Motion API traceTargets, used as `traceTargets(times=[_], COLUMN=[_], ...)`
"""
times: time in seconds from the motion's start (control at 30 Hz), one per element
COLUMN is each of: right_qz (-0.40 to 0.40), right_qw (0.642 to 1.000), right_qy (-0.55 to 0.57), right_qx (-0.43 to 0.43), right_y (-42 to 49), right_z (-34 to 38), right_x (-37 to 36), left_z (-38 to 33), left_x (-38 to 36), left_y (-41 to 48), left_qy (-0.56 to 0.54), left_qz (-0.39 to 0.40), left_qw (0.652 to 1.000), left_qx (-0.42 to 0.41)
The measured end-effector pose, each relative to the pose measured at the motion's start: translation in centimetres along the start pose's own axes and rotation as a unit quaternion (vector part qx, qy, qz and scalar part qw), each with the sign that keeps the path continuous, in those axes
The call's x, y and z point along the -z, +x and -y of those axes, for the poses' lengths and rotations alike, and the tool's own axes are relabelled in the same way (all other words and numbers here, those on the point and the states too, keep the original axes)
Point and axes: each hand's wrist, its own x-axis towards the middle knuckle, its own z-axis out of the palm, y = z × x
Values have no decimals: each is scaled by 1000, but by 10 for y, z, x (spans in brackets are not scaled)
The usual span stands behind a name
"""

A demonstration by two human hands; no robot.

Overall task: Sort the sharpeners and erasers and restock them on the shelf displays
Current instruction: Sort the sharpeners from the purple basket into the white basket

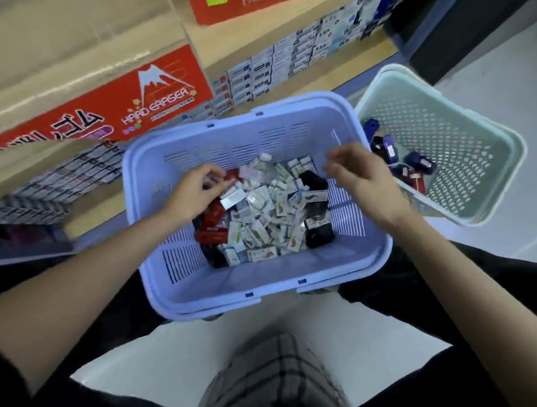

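A lilac basket (259, 284) sits in front of me, holding a heap of small white eraser packs (268, 215), red packs (212, 231) and black sharpeners (318, 228). My left hand (195, 191) is inside the basket at its left, fingers curled round small red and white packs. My right hand (359, 173) hovers over the basket's right wall, fingers loosely bent and blurred, with nothing seen in it. A pale green basket (464, 174) to the right holds several dark blue and purple sharpeners (392, 153).
Low shelves (269, 66) behind the baskets carry rows of small boxed stock. A red "Hard Eraser" carton (106, 109) and a red Faber-Castell carton (250, 2) stand above them. White floor (503, 76) lies to the right. My knees flank the lilac basket.
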Motion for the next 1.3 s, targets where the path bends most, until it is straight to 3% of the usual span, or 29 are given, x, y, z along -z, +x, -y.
traceTargets(times=[0.13,0.3,0.47,0.67,0.83,0.93,1.07,1.1,1.17,1.23,1.3], right_qz=[82,77,114,251,299,248,286,277,223,163,104], right_qw=[976,964,974,936,875,853,831,841,900,964,985], right_qy=[-189,-220,-193,-229,-370,-453,-469,-458,-373,-202,-40], right_qx=[-68,-126,-16,87,83,76,82,74,34,-53,-133], right_y=[31,56,68,96,123,121,114,112,104,94,83], right_z=[-46,-73,-54,-38,-49,-53,-58,-58,-57,-53,-49], right_x=[-58,-92,-130,-187,-207,-206,-196,-192,-184,-172,-156], left_z=[51,71,81,94,94,94,96,95,93,90,83], left_x=[-4,-15,-30,-38,-35,-39,-43,-43,-42,-40,-38], left_y=[-3,17,33,38,47,46,42,42,41,36,26], left_qy=[47,76,85,96,10,33,63,57,37,7,-36], left_qz=[-7,-36,-13,-7,-33,-46,-96,-102,-111,-122,-147], left_qw=[997,988,982,985,988,989,984,982,982,982,979], left_qx=[64,132,167,141,151,133,139,145,149,146,137])
